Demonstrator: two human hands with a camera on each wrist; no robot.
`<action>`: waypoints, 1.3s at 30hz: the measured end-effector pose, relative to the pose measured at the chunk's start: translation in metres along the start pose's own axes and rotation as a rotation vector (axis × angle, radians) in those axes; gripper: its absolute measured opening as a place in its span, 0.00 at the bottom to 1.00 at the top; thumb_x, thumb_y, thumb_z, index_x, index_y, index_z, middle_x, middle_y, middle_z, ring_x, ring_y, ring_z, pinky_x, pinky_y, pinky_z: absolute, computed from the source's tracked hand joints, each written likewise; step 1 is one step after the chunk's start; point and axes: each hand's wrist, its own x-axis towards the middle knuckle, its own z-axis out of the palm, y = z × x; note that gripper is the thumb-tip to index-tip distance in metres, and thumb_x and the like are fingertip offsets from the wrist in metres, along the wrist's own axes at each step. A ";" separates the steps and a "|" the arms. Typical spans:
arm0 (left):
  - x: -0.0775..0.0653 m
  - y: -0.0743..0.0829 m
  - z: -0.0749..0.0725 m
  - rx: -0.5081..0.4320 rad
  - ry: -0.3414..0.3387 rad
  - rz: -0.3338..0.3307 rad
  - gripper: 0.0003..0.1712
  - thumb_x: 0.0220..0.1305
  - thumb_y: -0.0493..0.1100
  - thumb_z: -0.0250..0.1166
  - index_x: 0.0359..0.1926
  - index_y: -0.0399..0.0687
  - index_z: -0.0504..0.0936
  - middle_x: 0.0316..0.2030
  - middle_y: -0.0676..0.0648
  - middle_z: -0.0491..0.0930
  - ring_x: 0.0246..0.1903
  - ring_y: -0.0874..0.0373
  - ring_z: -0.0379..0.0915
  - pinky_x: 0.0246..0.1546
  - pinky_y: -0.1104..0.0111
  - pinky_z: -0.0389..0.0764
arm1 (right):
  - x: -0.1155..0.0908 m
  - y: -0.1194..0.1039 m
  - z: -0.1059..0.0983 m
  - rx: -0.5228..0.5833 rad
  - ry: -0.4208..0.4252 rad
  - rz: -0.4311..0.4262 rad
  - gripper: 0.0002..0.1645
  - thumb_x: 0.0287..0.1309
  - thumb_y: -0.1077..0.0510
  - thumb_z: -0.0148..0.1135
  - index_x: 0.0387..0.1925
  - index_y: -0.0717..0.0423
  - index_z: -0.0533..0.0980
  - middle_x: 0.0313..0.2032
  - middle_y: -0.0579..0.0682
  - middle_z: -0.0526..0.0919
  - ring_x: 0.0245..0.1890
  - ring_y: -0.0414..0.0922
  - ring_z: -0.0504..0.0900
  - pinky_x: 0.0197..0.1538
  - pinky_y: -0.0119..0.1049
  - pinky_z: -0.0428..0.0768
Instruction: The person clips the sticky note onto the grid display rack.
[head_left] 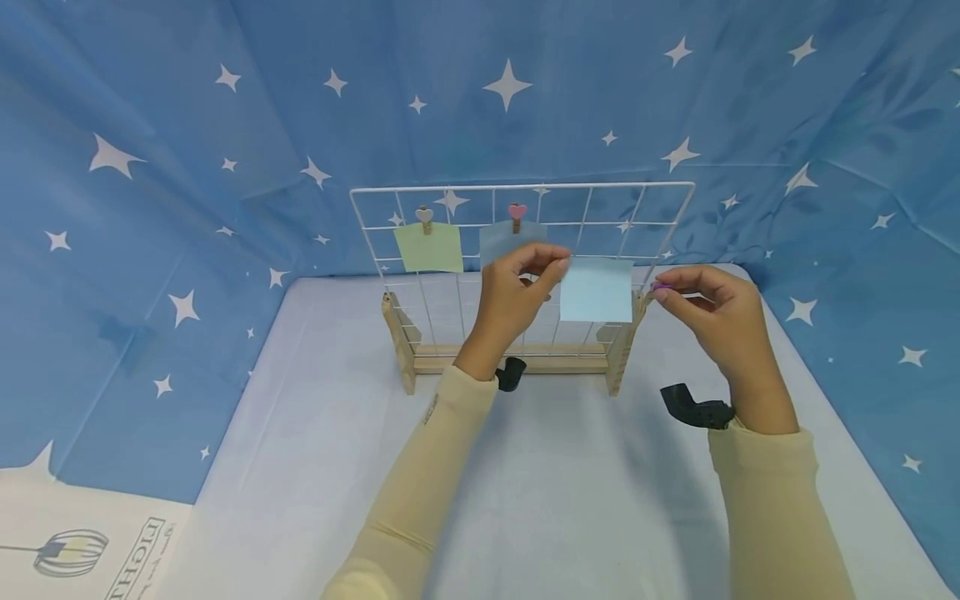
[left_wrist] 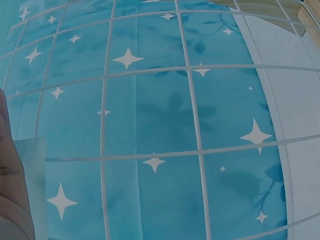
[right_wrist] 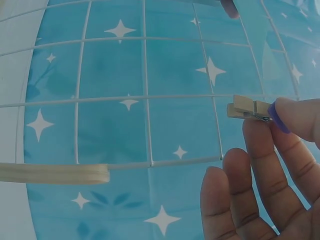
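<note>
My left hand [head_left: 517, 287] pinches a light blue paper square [head_left: 596, 290] by its upper left corner, in front of the white wire grid [head_left: 585, 223]. Between the thumb and fingers of my right hand [head_left: 716, 312] is a small wooden clothespin [right_wrist: 245, 106] with a purple piece on it, just right of the paper. Higher on the grid, a green paper square [head_left: 429, 247] hangs from a clothespin with a white heart [head_left: 424, 216]. Beside it a duller blue square [head_left: 501, 239], partly hidden by my left hand, hangs from a clothespin with a pink heart [head_left: 517, 212].
Wooden feet [head_left: 621, 354] and a wooden crossbar [head_left: 558, 365] hold the grid upright on the white tabletop [head_left: 322, 433]. Blue cloth [head_left: 405, 50] with white stars hangs behind and at the sides. A printed cream cloth [head_left: 90, 542] lies at the lower left.
</note>
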 end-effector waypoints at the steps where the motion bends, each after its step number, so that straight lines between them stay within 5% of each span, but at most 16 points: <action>1: 0.001 0.000 0.000 -0.002 -0.001 0.000 0.11 0.70 0.46 0.64 0.47 0.46 0.86 0.38 0.50 0.85 0.35 0.62 0.78 0.33 0.69 0.83 | 0.001 -0.001 0.000 -0.004 0.002 0.002 0.14 0.64 0.61 0.67 0.47 0.65 0.82 0.40 0.36 0.84 0.46 0.36 0.79 0.48 0.21 0.75; 10: 0.007 0.001 0.002 -0.003 0.001 0.017 0.11 0.70 0.45 0.64 0.47 0.46 0.86 0.38 0.50 0.85 0.34 0.61 0.79 0.33 0.70 0.84 | 0.006 -0.006 -0.003 0.013 0.011 -0.012 0.12 0.63 0.61 0.67 0.46 0.62 0.83 0.42 0.44 0.85 0.46 0.39 0.80 0.49 0.22 0.76; 39: 0.021 0.009 0.009 -0.002 0.079 0.051 0.11 0.70 0.44 0.65 0.48 0.45 0.87 0.37 0.48 0.86 0.34 0.61 0.81 0.31 0.71 0.84 | 0.026 -0.023 -0.008 0.044 0.042 -0.054 0.12 0.61 0.62 0.68 0.46 0.63 0.84 0.40 0.41 0.85 0.44 0.41 0.81 0.50 0.25 0.77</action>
